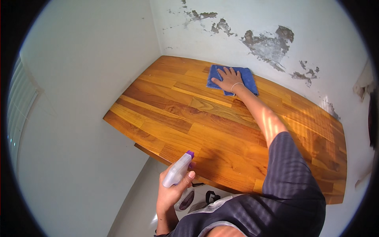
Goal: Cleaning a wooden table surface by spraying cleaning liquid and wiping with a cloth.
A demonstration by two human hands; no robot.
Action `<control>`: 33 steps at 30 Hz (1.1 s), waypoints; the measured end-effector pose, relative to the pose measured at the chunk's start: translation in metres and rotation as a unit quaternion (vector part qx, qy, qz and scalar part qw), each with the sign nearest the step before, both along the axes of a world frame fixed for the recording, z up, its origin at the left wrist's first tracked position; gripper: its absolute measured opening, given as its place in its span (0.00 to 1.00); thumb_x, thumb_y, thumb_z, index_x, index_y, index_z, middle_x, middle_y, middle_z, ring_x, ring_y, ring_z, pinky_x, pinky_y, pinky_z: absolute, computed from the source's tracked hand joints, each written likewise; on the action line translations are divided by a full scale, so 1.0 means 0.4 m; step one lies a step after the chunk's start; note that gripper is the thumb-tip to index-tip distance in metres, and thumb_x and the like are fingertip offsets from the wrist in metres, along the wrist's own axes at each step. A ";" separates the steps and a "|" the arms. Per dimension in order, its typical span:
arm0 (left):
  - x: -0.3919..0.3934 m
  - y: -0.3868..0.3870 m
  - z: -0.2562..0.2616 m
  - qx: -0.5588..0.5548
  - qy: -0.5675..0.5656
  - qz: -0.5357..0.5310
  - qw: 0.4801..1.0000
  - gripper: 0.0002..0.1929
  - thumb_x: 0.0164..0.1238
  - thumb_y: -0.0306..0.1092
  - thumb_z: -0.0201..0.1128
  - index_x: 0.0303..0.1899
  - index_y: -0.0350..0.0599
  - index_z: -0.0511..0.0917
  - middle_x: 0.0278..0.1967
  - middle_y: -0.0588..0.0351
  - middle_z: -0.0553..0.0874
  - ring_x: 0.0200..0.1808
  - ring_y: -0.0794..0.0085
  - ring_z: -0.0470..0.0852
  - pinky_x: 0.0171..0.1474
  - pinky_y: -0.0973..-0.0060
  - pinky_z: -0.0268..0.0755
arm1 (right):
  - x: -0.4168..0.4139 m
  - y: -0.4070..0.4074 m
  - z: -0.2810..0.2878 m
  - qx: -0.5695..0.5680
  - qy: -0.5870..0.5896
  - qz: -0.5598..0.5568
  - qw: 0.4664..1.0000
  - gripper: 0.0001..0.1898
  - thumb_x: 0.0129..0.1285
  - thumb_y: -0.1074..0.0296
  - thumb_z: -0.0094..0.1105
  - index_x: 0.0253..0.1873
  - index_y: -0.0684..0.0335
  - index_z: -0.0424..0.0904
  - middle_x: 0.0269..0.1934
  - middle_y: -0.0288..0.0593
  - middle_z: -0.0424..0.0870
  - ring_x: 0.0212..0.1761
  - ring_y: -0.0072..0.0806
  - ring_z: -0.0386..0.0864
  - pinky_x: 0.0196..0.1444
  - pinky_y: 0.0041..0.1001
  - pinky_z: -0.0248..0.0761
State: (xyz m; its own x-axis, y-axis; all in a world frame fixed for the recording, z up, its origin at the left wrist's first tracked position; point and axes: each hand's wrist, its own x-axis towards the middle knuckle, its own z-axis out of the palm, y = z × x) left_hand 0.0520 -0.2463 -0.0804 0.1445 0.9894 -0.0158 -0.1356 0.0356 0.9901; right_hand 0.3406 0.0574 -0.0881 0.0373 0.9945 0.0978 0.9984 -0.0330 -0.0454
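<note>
My right hand [231, 80] lies flat with spread fingers on a blue cloth [249, 79], which rests on the wooden tabletop [189, 114] close to the wall. A thin pale band circles that wrist. In my left hand [171, 189] is a spray bottle [178, 170] with a whitish trigger head and a purple nozzle, held upright at the table's near edge. The fingers wrap around its neck, and part of its labelled body shows below the hand.
White walls [88, 74] meet the table at the left and the back; the back wall has peeling patches [269, 47]. A window blind [19, 109] is at the far left. Cloth-like items hang at the far right. Dark straps [211, 197] show below the near edge.
</note>
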 end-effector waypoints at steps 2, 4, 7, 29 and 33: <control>0.003 0.001 0.005 0.001 0.001 -0.007 1.000 0.22 0.60 0.32 0.71 0.54 0.34 0.78 0.38 0.56 0.85 0.27 0.80 0.78 0.30 0.81 0.72 | -0.016 -0.078 0.005 0.001 0.004 0.068 0.998 0.40 0.66 0.30 0.33 0.76 0.49 0.53 0.76 0.47 0.50 0.78 0.47 0.43 0.76 0.50 0.36; 0.008 0.002 0.007 -0.003 0.001 -0.011 1.000 0.22 0.60 0.32 0.71 0.54 0.34 0.78 0.39 0.56 0.85 0.27 0.80 0.78 0.30 0.81 0.72 | -0.046 -0.184 -0.006 0.004 0.005 0.119 0.993 0.40 0.66 0.30 0.34 0.75 0.50 0.54 0.76 0.48 0.50 0.78 0.47 0.43 0.75 0.51 0.36; 0.018 0.011 0.007 0.016 0.005 -0.017 1.000 0.21 0.61 0.32 0.71 0.53 0.33 0.78 0.39 0.55 0.85 0.27 0.80 0.78 0.30 0.81 0.71 | -0.065 -0.359 -0.025 0.034 0.001 0.248 0.968 0.40 0.65 0.30 0.39 0.74 0.50 0.56 0.75 0.51 0.53 0.78 0.49 0.45 0.75 0.51 0.35; 0.041 -0.034 -0.008 0.001 0.044 -0.010 0.999 0.29 0.57 0.37 0.70 0.58 0.31 0.75 0.43 0.45 0.84 0.24 0.73 0.76 0.28 0.76 0.70 | -0.040 -0.286 -0.029 0.035 0.008 0.176 0.984 0.41 0.65 0.30 0.37 0.74 0.53 0.55 0.74 0.51 0.54 0.77 0.50 0.45 0.75 0.53 0.36; 0.063 -0.016 0.007 0.030 0.010 -0.060 0.998 0.23 0.61 0.29 0.69 0.58 0.33 0.75 0.43 0.52 0.85 0.28 0.78 0.77 0.31 0.80 0.71 | -0.078 -0.542 -0.032 0.075 0.025 0.320 0.944 0.40 0.64 0.33 0.45 0.73 0.54 0.57 0.73 0.53 0.55 0.76 0.51 0.49 0.75 0.53 0.36</control>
State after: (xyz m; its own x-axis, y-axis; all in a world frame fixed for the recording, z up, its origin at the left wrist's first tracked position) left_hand 0.0774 -0.2527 -0.0777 0.2615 0.9644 0.0387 -0.1147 -0.0087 0.9934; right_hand 0.3096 -0.1594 -0.1011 -0.5581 0.7902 0.2531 0.8084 0.5866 -0.0487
